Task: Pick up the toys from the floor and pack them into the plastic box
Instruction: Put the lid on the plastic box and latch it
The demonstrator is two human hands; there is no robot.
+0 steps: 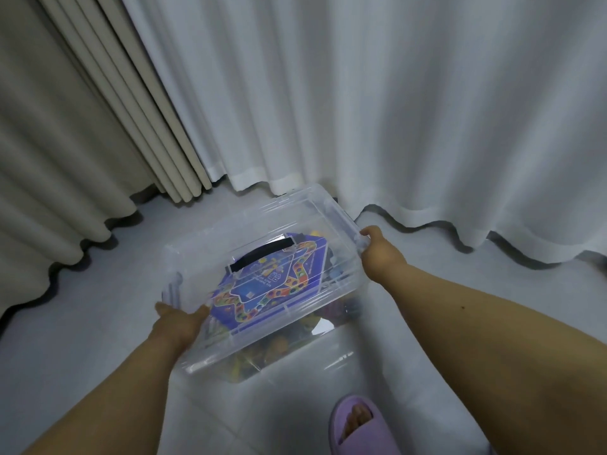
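Across the back of the room, white sheer curtains (394, 93) are hung to the floor, with beige drapes (59, 126) gathered at the left. Pale grey floor tiles (98, 323) are left bare toward the near left. Just before the curtain hems, the clear plastic box (262, 330) is set on the tiles, with colourful toys (262, 356) seen through its wall. Its lid (249, 224) is gripped at the left edge by the left hand (179, 323) and at the right clip by the right hand (377, 254). A purple slipper (358, 425) is seen at the near edge.
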